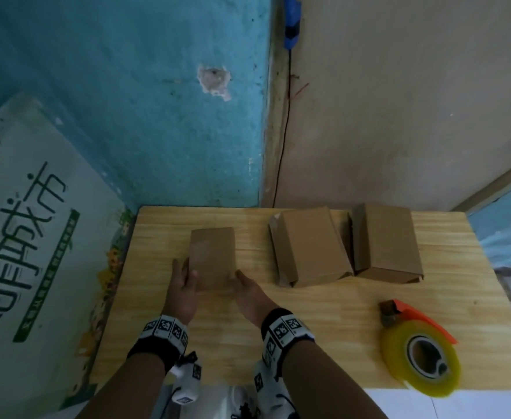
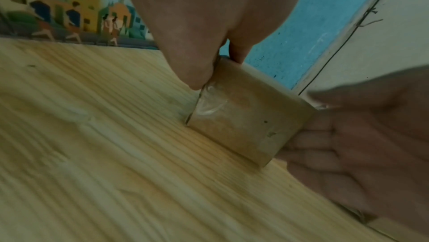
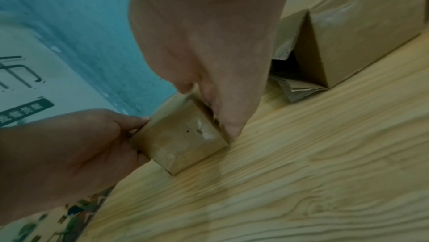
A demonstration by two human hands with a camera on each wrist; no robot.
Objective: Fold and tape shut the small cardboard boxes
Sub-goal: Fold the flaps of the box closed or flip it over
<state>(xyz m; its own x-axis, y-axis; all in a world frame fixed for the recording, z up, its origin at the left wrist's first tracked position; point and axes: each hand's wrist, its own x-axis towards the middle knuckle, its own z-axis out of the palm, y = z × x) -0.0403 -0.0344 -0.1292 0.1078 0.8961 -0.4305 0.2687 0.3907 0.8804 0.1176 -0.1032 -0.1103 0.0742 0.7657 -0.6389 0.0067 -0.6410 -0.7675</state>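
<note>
A pale wooden desk point(image 1: 323, 328) with visible grain. A small closed cardboard box point(image 1: 213, 257) lies toward its far left. Two larger cardboard boxes point(image 1: 308, 246) point(image 1: 384, 240) lie side by side along the far edge, right of middle. A yellowish tape roll in an orange dispenser point(image 1: 420, 352) sits at the near right corner.

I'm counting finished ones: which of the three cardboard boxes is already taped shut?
The leftmost box, held between the left hand and right hand: clear tape covers its near end. The middle box and right box still gape open.
</note>
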